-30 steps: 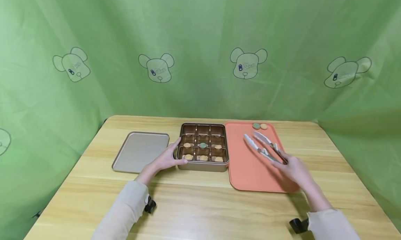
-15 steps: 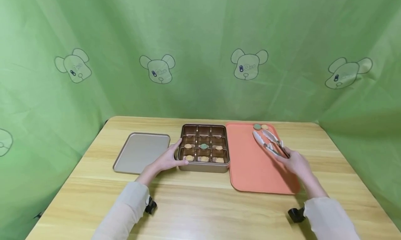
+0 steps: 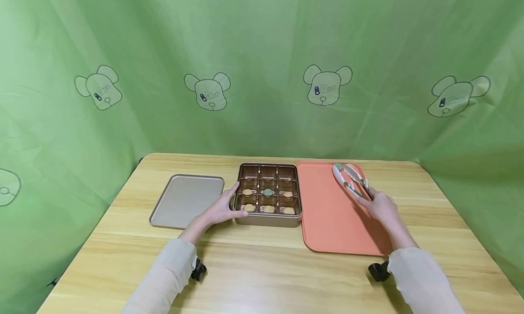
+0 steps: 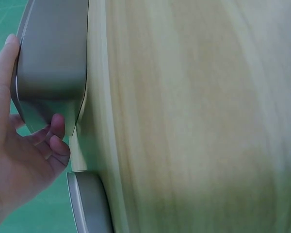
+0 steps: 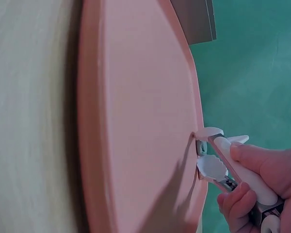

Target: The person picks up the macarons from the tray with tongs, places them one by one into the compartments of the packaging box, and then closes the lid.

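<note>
My left hand grips the near left corner of a brown metal box, thumb along the front rim and fingers at its left side. Dividers split the box into compartments. The front row holds tan cookies, one being this cookie; the middle row has a green cookie between two tan ones. The back row holds none. My right hand holds metal tongs with pale tips, spread around a green cookie at the far edge of the coral tray. A tan cookie beside it is mostly hidden by the tongs.
A flat metal lid lies left of the box. The coral tray sits directly against the box's right side on the wooden table. Behind the table's far edge hangs a green curtain.
My right hand has carried the tongs away from me, across the tray, until their tips stand around the green cookie. The left hand has stayed at the box corner.
</note>
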### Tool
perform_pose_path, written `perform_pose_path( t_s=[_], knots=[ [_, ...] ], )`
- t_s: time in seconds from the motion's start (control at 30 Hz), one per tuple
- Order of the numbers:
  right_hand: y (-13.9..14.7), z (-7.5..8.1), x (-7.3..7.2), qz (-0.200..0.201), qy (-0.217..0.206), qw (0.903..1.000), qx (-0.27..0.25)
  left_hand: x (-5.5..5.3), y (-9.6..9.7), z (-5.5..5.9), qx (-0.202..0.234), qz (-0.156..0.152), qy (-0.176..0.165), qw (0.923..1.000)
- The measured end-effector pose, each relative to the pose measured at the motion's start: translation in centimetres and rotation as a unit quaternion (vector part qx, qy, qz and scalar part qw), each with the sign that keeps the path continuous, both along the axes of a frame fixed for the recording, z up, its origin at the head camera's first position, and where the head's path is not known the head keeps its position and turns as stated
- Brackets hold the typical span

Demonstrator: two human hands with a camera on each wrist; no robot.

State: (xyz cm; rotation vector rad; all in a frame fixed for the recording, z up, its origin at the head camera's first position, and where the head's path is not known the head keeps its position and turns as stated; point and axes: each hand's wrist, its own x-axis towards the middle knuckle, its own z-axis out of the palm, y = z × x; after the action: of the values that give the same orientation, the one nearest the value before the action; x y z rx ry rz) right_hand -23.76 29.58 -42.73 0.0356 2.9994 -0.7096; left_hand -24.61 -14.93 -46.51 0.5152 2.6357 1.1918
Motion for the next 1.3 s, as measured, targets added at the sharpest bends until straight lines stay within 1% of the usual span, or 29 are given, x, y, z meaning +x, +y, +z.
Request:
perform_pose_path(
  t_s=[0.27,0.5,0.63,0.87,0.93,1.07,1.3],
  knots=[
    [0.0,-0.1,0.1,-0.012,-0.011,0.9999,-0.002,0.0,0.0,-0.1,-0.003,-0.001,-0.002,1.0000],
    [-0.1,-0.1,0.6,0.000,-0.009,1.0000,0.000,0.1,0.0,-0.1,0.002,0.002,0.000,1.0000],
    [-0.5,0.0,1.1,0.008,0.000,1.0000,0.003,0.1,0.0,-0.1,0.003,0.001,0.001,1.0000],
    [-1.5,0.4,2.3,0.004,-0.008,0.9999,-0.014,0.1,0.1,0.2,-0.001,-0.002,0.002,1.0000],
    [-1.8,0.6,2.6,0.008,0.001,0.9998,-0.016,0.1,0.1,0.2,-0.003,-0.004,0.000,1.0000],
    [-2.7,1.2,3.1,0.026,0.032,0.9989,-0.022,0.1,0.1,0.3,-0.003,-0.003,-0.001,1.0000],
    [-4.0,2.3,3.5,0.046,0.080,0.9953,-0.029,0.0,0.1,0.2,-0.001,-0.003,0.002,1.0000]
  ],
)
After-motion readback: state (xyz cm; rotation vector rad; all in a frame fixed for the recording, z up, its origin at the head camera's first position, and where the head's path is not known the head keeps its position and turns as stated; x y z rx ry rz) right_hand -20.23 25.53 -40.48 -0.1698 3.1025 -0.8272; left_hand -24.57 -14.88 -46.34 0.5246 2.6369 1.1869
